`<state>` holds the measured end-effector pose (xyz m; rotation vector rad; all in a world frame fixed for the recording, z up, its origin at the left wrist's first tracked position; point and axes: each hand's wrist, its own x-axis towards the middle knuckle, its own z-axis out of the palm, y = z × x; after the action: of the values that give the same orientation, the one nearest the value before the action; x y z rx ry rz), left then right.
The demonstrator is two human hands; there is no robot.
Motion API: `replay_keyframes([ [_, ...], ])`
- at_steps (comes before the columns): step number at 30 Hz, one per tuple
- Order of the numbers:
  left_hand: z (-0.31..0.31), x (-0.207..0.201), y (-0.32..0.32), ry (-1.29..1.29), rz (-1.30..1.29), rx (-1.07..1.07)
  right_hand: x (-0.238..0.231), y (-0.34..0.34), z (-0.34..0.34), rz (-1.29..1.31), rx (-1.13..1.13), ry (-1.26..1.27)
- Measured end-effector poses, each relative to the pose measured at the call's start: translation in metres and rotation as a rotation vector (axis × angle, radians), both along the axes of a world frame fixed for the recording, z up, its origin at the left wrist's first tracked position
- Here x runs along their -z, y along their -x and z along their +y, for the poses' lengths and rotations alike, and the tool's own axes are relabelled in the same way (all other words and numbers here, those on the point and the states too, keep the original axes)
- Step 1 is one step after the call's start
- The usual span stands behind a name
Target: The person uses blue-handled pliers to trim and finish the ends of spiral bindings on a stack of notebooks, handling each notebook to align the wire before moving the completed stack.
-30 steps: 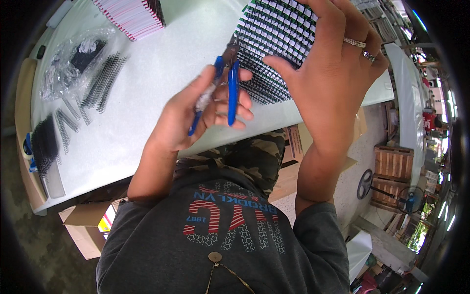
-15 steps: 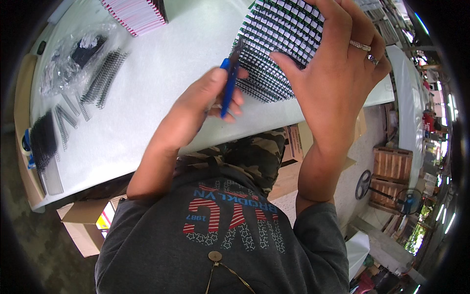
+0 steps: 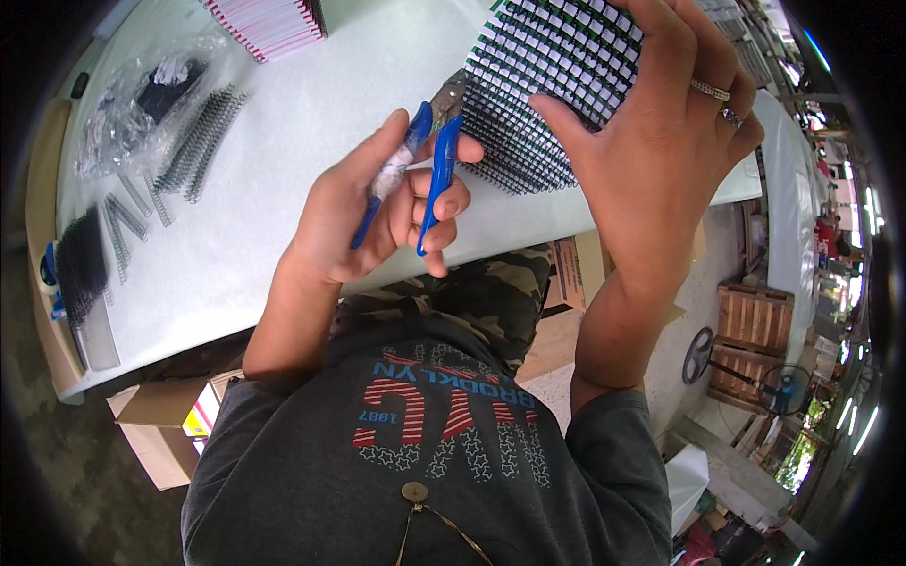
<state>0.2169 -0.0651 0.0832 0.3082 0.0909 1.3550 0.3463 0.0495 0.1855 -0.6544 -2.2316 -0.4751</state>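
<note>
Left hand [image 3: 377, 212] has its grip wrapped around blue-handled pliers [image 3: 429, 160], handles spread a bit, metal tip touching the edge of the stack of wire-bound pads [image 3: 557, 71] up at 1 o'clock. Right hand [image 3: 661, 151] is closed on that stack (black wire loops in rows, white covers), fingers over the top. Loose black coils [image 3: 193, 141] lie on the white bench [image 3: 283, 141] at 10 o'clock.
</note>
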Motion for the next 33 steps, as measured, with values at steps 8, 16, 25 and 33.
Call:
replay_keyframes([
  [8,0.007,-0.007,-0.022,0.285,1.726,-0.677,0.02,-0.002,0.03,0.058,-0.013,-0.088],
  [16,-0.001,0.028,-0.006,0.07,0.364,-0.16,-0.001,-0.001,-0.003,-0.016,0.049,0.04],
  [25,0.014,0.043,-0.002,-0.08,0.124,-0.015,0.012,-0.007,0.008,-0.276,0.324,-0.038],
  [33,0.019,0.045,-0.004,-0.116,0.112,0.0,0.013,-0.01,0.006,-0.384,0.366,-0.124],
])
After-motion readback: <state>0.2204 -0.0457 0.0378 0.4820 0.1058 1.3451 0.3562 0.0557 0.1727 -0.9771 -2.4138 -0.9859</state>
